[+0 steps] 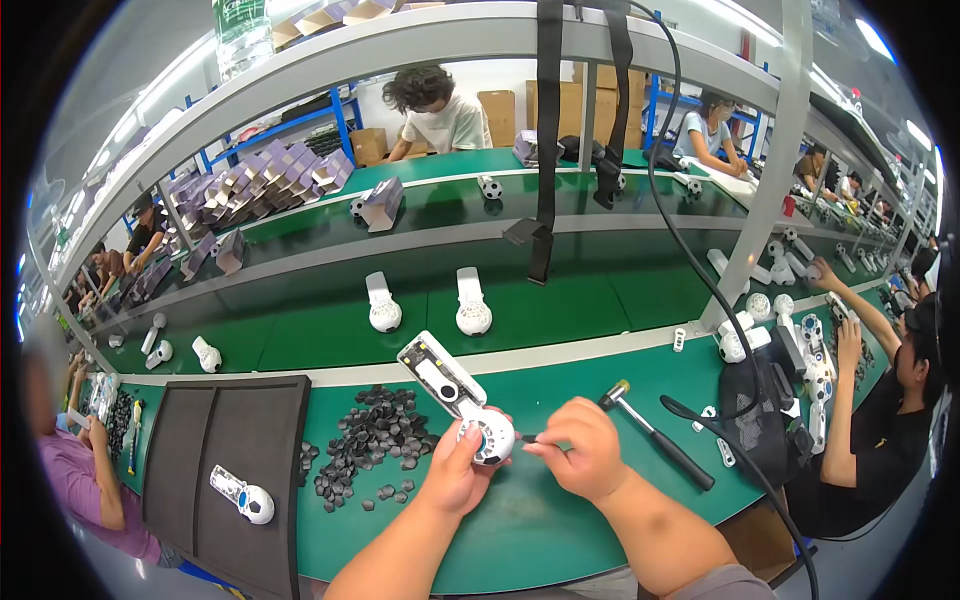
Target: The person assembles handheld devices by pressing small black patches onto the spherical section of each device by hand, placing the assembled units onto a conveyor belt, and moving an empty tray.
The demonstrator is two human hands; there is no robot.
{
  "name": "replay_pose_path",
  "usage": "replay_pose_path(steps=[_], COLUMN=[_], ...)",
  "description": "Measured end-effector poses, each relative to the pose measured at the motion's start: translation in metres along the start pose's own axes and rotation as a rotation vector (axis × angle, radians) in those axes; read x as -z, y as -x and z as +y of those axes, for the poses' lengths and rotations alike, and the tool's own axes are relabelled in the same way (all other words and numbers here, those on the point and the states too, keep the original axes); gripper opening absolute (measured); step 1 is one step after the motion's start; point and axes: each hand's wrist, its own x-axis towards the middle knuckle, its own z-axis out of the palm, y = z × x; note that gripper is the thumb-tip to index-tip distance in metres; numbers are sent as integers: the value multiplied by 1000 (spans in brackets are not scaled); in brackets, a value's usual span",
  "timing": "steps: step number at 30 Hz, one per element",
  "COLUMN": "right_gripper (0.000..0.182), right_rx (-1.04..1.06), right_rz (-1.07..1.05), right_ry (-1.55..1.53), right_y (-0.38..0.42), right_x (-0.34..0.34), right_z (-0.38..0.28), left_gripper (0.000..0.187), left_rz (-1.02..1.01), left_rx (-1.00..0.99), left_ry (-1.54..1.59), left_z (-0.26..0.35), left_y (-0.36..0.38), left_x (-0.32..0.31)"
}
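through the head view i have the left hand (458, 478) grasping a white device (445, 385) by its round, soccer-ball-patterned head, thumb on the face of it. device is held above the green table (545, 535), near side, about mid-scene, its long body tilted up toward far left with inner parts exposed. right hand (585, 450) is pinching a small dark piece (529, 438) between thumb and finger, just right of the ball head; cannot tell if piece and ball touch.

left of the hands: loose pile of black pieces (380, 435). farther left, a black tray (178, 460) with one similar unit (255, 504) lying in it. right of the hands: hammer (665, 446) lying diagonally, head toward far left. beyond the table edge, two more white units, left one (384, 314) and right one (473, 315), sit on the green conveyor (570, 290). co-worker in black (865, 440) at right, reaching among white parts.
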Motion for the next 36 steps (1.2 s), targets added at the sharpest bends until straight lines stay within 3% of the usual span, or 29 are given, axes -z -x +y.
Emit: replay_pose_path(steps=[3,4,7,11,26,32,35,36], right_gripper=[13,13,14,14,27,21,21,21], right_rx=[-704,-709,-977,-1060,-1044,-950,-1004,-990], right_rz=[-288,-292,-324,-444,-423,-349,-354,-361], right_ry=[-516,-520,-888,-912,-1075,-1203,-421,-421], right_y=[-1,1,8,8,18,26,24,21], right_x=[-4,-6,-11,-8,-22,-39,-57,-60], right_z=[-10,-9,-2,6,7,19,36,40], left_gripper=[49,52,59,65,67,61,54,49], left_rz=[-64,-47,-7,-64,30,59,110,177], left_rx=[-63,-104,-186,-173,-219,-295,-404,-411], left_ry=[-43,-126,-291,-343,-815,-549,-300,-260], left_z=[-3,-3,-2,-3,5,7,15,22], left_y=[2,2,1,1,6,8,-5,-11], left_x=[0,-3,-5,0,-5,-10,-2,6])
